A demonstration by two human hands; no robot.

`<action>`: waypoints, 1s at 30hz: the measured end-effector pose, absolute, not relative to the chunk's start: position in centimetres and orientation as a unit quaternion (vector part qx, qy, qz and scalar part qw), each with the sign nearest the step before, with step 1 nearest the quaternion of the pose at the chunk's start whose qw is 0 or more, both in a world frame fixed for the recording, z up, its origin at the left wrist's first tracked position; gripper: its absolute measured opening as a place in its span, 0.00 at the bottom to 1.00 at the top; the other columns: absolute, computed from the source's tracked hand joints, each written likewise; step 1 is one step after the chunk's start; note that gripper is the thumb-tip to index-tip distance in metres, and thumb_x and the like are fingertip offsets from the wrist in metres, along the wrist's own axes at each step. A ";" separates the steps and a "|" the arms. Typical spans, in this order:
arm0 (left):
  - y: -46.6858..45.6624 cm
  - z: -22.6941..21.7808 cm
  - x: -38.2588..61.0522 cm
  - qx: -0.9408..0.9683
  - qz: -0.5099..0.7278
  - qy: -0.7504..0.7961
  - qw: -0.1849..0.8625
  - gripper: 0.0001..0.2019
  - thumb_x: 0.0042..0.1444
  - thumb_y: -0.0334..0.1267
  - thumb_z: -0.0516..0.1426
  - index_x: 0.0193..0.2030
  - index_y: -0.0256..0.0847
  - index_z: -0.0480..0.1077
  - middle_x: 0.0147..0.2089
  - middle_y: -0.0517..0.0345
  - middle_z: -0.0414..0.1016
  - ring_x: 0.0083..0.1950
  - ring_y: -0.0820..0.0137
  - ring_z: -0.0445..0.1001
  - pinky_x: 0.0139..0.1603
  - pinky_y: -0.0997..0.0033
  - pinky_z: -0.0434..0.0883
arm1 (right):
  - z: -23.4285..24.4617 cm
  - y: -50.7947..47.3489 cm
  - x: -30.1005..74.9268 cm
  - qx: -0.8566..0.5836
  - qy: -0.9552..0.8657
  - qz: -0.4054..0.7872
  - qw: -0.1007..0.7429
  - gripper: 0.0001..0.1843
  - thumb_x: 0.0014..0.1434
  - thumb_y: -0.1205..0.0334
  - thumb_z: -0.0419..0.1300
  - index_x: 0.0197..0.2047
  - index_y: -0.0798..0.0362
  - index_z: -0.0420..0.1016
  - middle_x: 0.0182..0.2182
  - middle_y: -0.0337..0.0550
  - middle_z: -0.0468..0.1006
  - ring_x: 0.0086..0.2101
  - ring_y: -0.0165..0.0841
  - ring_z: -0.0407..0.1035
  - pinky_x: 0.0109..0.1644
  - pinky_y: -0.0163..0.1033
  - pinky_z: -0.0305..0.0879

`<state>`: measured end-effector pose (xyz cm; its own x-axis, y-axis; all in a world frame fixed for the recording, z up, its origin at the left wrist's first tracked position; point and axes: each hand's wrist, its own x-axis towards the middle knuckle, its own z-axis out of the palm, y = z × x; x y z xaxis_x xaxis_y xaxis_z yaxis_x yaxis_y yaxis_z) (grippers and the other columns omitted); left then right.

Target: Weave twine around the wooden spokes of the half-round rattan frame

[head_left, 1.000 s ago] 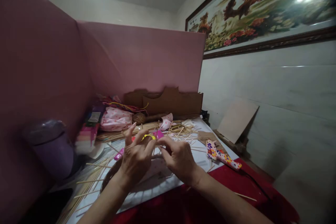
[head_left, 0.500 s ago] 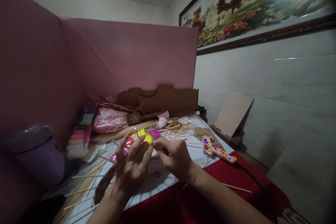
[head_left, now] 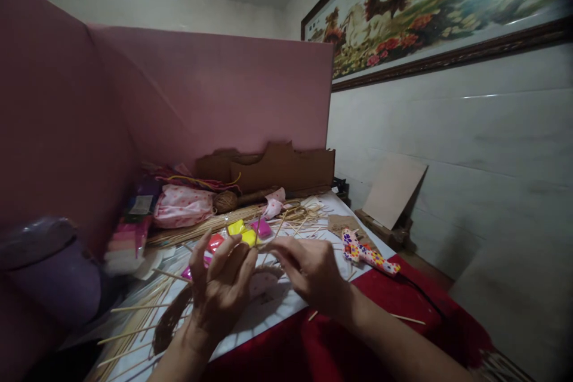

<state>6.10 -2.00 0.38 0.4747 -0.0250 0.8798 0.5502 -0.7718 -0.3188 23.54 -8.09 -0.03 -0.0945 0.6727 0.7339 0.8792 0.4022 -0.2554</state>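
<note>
A round woven piece of brown twine has thin wooden sticks poking out around it. My left hand is curled over its far side, fingers bent and somewhat apart among the sticks, holding the piece. One upright stick rises by the left fingertips. Right beside that stick, my right hand is closed in a pinch on what looks like a strand of the brown twine; the fingers mostly hide it. White fabric with small spots shows within the ring between my hands.
Red, yellow and magenta packets lie just beyond my hands. Behind are a twine ball, a spotted cloth bundle and brown cardboard. A flower-patterned glue gun lies right, near the red cloth. A lilac bin stands left.
The view has shifted slightly. My right hand has opened a little more away from the stick and turned, its fingers stretching toward it. My left hand stays on the woven piece.
</note>
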 end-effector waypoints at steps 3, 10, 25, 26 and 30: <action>-1.8 0.4 6.0 -0.801 -0.495 -0.158 0.296 0.10 0.56 0.27 0.53 0.41 0.39 0.72 0.37 0.54 0.80 0.48 0.61 0.72 0.64 0.43 0.50 | 0.3 -9.9 27.8 -0.596 -0.628 -0.211 0.455 0.12 0.63 0.60 0.51 0.37 0.53 0.75 0.29 0.45 0.79 0.27 0.31 0.70 0.33 0.35 0.59; 0.7 -0.7 4.6 -0.814 -0.449 -0.092 0.356 0.14 0.53 0.28 0.54 0.46 0.40 0.71 0.41 0.52 0.79 0.50 0.59 0.72 0.64 0.43 0.50 | -1.2 -12.0 40.0 -0.791 -0.521 -0.037 0.320 0.15 0.56 0.54 0.57 0.41 0.55 0.75 0.40 0.49 0.77 0.39 0.38 0.70 0.41 0.38 0.63; 0.4 -1.3 4.7 -0.805 -0.474 -0.121 0.334 0.12 0.57 0.34 0.53 0.48 0.39 0.71 0.41 0.49 0.79 0.48 0.56 0.73 0.62 0.42 0.55 | -3.7 -11.8 40.5 -0.788 -0.581 0.028 0.202 0.21 0.44 0.60 0.66 0.42 0.57 0.72 0.44 0.49 0.68 0.45 0.40 0.63 0.48 0.40 0.59; 0.2 -1.3 4.7 -0.807 -0.476 -0.125 0.326 0.13 0.57 0.34 0.53 0.48 0.40 0.71 0.41 0.49 0.79 0.48 0.57 0.73 0.62 0.42 0.55 | -3.7 -11.8 40.4 -0.783 -0.589 0.026 0.199 0.20 0.44 0.61 0.66 0.42 0.56 0.71 0.43 0.49 0.68 0.45 0.40 0.62 0.48 0.39 0.58; -0.1 -1.2 4.8 -0.809 -0.477 -0.124 0.319 0.13 0.58 0.33 0.52 0.49 0.43 0.70 0.41 0.52 0.79 0.48 0.57 0.73 0.61 0.42 0.56 | -3.6 -11.8 40.2 -0.770 -0.608 0.036 0.191 0.14 0.47 0.65 0.62 0.40 0.55 0.71 0.40 0.47 0.71 0.41 0.38 0.64 0.46 0.38 0.58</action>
<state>4.78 -0.07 -1.22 0.5138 -0.1029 0.8517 0.5056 -0.7658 -0.3975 40.23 -11.78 -3.63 0.2577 0.9498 0.1774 0.9226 -0.1874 -0.3372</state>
